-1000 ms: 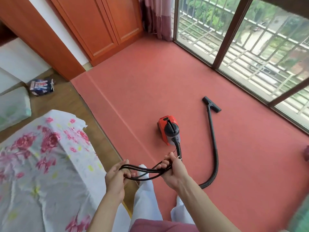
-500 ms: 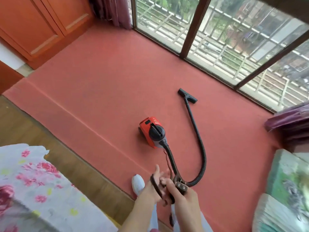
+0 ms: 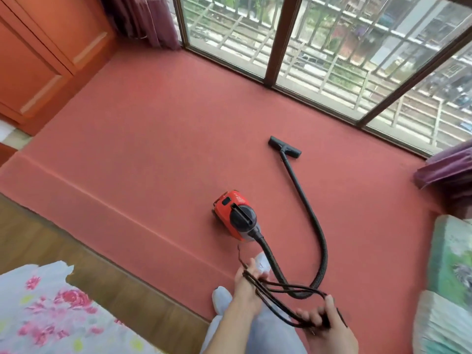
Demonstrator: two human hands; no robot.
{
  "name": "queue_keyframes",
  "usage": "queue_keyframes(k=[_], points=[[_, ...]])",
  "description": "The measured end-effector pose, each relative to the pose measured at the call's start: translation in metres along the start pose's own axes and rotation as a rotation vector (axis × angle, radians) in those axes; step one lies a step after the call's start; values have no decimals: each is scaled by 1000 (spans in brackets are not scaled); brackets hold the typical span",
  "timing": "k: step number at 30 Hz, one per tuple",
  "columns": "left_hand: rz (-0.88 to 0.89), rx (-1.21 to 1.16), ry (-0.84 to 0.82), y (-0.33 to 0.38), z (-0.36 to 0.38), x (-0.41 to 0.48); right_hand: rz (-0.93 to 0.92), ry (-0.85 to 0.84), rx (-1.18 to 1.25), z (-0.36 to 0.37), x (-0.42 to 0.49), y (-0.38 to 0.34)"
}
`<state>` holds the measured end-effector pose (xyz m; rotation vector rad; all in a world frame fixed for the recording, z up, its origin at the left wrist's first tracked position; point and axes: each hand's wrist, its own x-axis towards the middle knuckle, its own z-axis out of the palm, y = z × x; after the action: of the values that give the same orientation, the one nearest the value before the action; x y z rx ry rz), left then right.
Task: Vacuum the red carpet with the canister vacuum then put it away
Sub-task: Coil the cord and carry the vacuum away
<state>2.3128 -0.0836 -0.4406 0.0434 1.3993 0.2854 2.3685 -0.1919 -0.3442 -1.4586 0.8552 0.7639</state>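
A red and black canister vacuum (image 3: 236, 215) sits on the red carpet (image 3: 153, 139). Its black hose (image 3: 320, 241) curves round to a wand and a floor nozzle (image 3: 284, 146) lying near the window. Looped in front of me is the black power cord (image 3: 286, 295), stretched between both hands. My left hand (image 3: 249, 284) holds one end of the loops, with the cord running over its fingers. My right hand (image 3: 324, 325) grips the other end low in the view.
A bed with a floral sheet (image 3: 51, 312) is at lower left on the wooden floor (image 3: 63, 249). An orange wardrobe (image 3: 38, 60) stands at far left, a window (image 3: 332, 47) along the back. Bedding (image 3: 449, 290) is piled at right. My feet stand at the carpet's edge.
The view swung right and closer to the vacuum. My hands, close together half a second ago, have moved apart and stretch the cord loops between them.
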Motion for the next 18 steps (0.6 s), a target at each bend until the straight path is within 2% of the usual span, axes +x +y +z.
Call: queue_keyframes(k=[2,5,10,13,18], points=[[65,186,13,22,-8,1,163,47,63,13,25,1],[149,445,26,46,-14,18,340,16,18,29,69,6],[233,726,-95,73,-3,48,595,23,45,64,146,23],[211,885,-178,80,12,65,695,-24,41,89,197,40],[80,1302,-367,95,6,109,773,-81,37,137,262,56]])
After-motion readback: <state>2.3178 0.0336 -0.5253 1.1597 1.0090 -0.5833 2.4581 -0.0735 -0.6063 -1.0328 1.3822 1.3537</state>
